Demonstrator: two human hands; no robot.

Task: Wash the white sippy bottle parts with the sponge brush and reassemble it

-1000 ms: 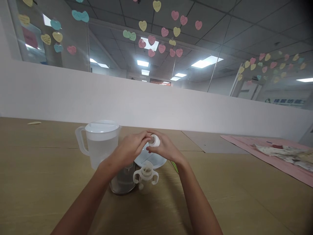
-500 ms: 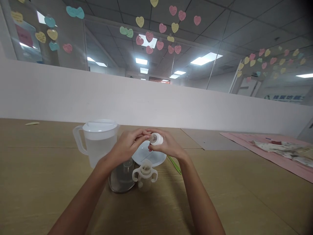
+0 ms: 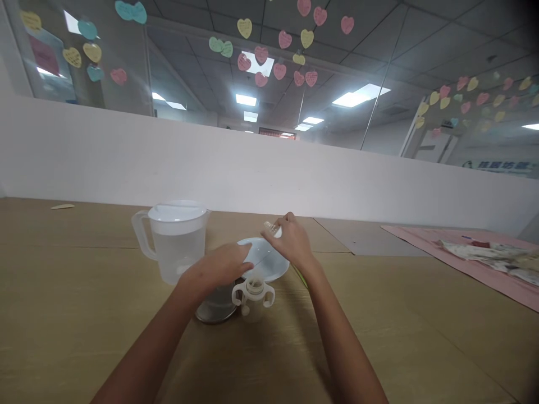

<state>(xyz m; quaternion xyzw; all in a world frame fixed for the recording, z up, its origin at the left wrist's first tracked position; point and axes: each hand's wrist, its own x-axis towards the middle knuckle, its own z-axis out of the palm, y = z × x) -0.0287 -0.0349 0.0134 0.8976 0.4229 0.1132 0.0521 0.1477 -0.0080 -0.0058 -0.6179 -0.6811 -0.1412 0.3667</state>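
My right hand (image 3: pixel 295 241) is raised above the white bowl (image 3: pixel 273 268) and closed around a baby bottle top (image 3: pixel 272 228), whose clear teat and white collar show past the fingers. Lower down, my left hand (image 3: pixel 223 264) is stretched out with thumb and fingers apart and nothing in it. Just right of its fingertips stands a clear baby bottle (image 3: pixel 254 294), upright and uncapped, with two curved white handles. Beneath the left hand is a metal tray (image 3: pixel 217 314), partly covered by it.
A lidded clear plastic pitcher (image 3: pixel 179 244) stands behind my left forearm. Beside the bowl lies a thin green utensil (image 3: pixel 300 276), half hidden by my right wrist. On the right, a pink mat (image 3: pixel 415 241) carries papers. A white wall (image 3: pixel 236 174) bounds the table's back.
My left hand has let go of the bottle top and moved down left toward the bottle. My right hand has turned and shifted slightly right, keeping the top.
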